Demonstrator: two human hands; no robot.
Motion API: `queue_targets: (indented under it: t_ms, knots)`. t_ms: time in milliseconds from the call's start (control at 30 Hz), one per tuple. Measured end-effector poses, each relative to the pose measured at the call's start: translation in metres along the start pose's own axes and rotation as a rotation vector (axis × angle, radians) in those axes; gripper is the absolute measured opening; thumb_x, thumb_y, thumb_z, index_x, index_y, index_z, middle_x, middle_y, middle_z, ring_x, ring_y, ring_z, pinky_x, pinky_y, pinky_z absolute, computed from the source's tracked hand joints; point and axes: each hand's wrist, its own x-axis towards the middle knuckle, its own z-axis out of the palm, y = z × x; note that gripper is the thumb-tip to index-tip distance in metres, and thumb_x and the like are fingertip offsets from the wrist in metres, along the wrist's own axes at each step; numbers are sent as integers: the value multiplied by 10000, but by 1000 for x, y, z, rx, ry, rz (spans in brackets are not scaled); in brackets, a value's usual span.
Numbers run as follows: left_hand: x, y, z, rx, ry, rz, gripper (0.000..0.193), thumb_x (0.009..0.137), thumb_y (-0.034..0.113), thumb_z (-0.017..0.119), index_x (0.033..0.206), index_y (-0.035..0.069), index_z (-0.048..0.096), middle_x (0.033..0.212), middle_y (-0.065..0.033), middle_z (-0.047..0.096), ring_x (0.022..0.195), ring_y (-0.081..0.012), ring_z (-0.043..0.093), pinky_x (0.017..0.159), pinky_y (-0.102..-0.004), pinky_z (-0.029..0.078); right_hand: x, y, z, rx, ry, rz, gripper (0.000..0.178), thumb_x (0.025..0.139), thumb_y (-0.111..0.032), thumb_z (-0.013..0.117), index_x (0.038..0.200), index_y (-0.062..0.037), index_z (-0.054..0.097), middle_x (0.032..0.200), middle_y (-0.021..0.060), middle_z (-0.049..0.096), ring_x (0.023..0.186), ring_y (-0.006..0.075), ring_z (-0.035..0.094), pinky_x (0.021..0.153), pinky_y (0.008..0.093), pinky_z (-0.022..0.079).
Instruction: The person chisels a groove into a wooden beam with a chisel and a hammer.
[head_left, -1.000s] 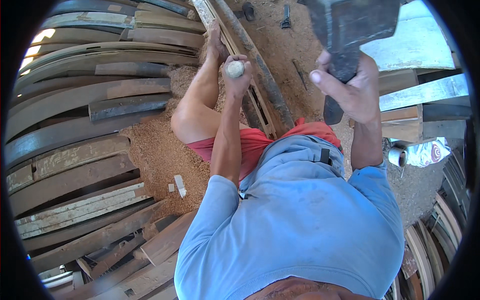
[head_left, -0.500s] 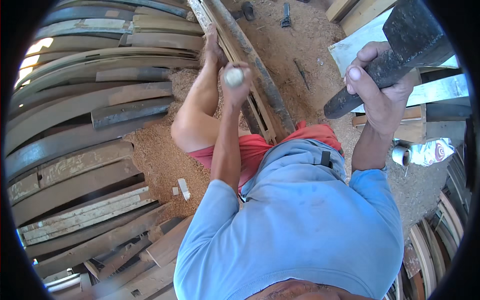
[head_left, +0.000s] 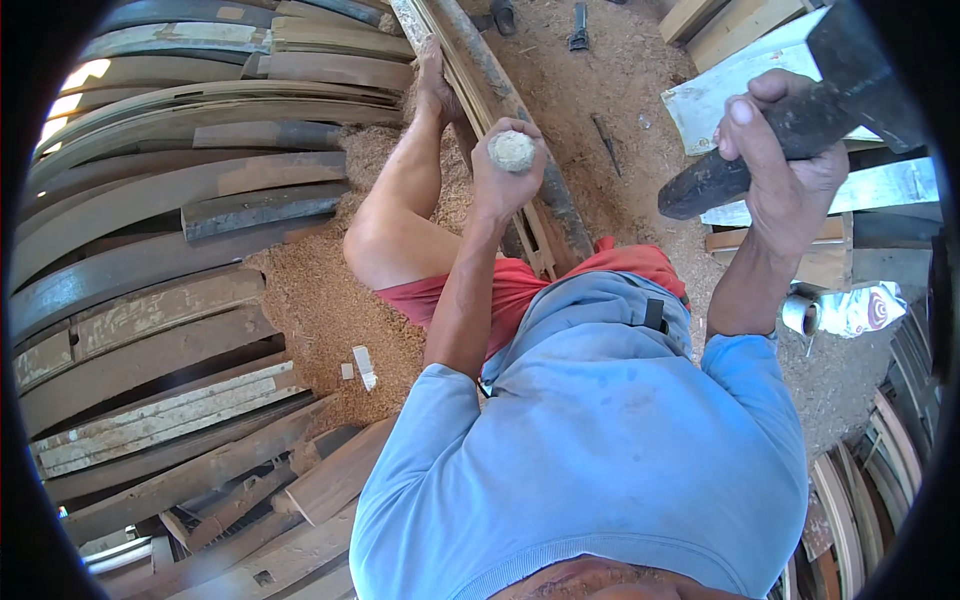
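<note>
My left hand (head_left: 505, 185) is closed around what looks like a chisel (head_left: 512, 150), held upright. Only its pale, battered round butt shows; the blade is hidden beneath my fist. Under that hand runs a long wooden beam (head_left: 541, 250) with a groove along it, reaching from my lap away past my bare foot. Off to the right, my right hand (head_left: 785, 190) grips the dark handle of a mallet (head_left: 705, 187), raised well apart from the chisel. The mallet's blocky black head (head_left: 862, 65) is at the upper right, partly cut by the picture's rim.
Stacked planks (head_left: 150, 200) fill the left side. Sawdust and shavings (head_left: 310, 310) cover the ground. A thin dark tool (head_left: 606, 145) lies right of the beam. Farther right are a whitish board (head_left: 740, 85), a roll (head_left: 801, 314) beside a shiny packet (head_left: 862, 307), and more timber (head_left: 845, 500).
My left hand has moved right and slightly nearer along with the chisel. My right hand has shifted a little right, with the mallet's head tilting farther toward the rim.
</note>
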Motion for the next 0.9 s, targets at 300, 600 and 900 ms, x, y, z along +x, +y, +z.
queue_targets:
  t_ms: [300,600,900]
  knots:
    - [-7,-1,23,280,-51,251,178,800,51,719,971,19,679,829,-84,706,756,-131,672,713,-285,536,-47,78,14,-835,-674,90,308,843,-197,747,1027,7,609,718,176,628,653,319,635,657,399,525]
    - [-29,-3,-16,37,-87,-48,117,879,26,678,995,12,683,837,-17,684,770,-75,625,709,-237,508,-18,30,59,-395,-256,37,308,853,-212,747,1050,7,655,864,203,700,756,351,676,721,418,544]
    - [-43,-17,-20,7,21,26,120,898,64,695,1011,25,689,824,13,670,716,-55,614,636,-229,504,-13,40,59,-479,-537,94,282,862,-182,729,1062,-5,639,743,113,641,679,252,615,665,374,504]
